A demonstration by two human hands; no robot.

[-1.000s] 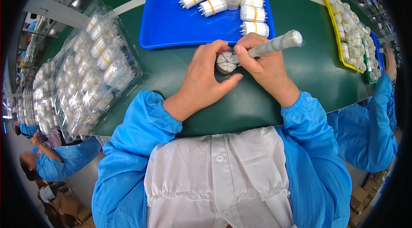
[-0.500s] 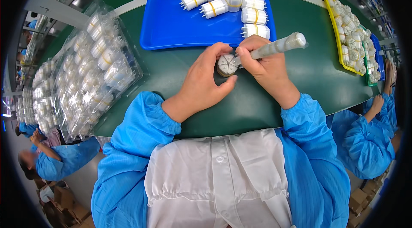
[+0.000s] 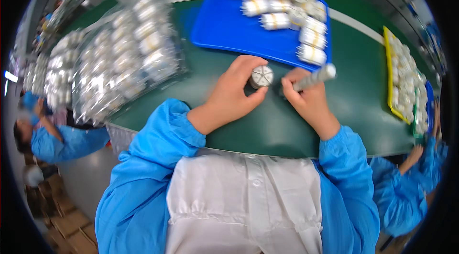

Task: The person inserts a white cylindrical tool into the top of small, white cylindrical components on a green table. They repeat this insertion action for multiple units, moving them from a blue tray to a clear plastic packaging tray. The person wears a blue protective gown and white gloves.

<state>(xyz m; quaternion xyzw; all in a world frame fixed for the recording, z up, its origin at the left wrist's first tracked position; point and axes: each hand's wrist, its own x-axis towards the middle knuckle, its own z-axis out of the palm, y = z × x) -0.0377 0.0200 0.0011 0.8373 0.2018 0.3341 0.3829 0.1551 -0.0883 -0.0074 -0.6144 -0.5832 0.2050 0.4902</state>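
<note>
The left hand (image 3: 234, 94) grips a small round white part (image 3: 261, 76) just above the green tabletop (image 3: 267, 125), and the right hand (image 3: 308, 98) holds a pale stick-like tool (image 3: 313, 77) that is best aimed squarely at its face.

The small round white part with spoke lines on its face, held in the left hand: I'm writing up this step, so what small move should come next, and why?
Probably bring the grey pen-like tool in the right hand back onto the small round white part. The left hand holds that part above the green table with its spoked face up, and the tool's lower end sits just to its right, apart from it.
</note>
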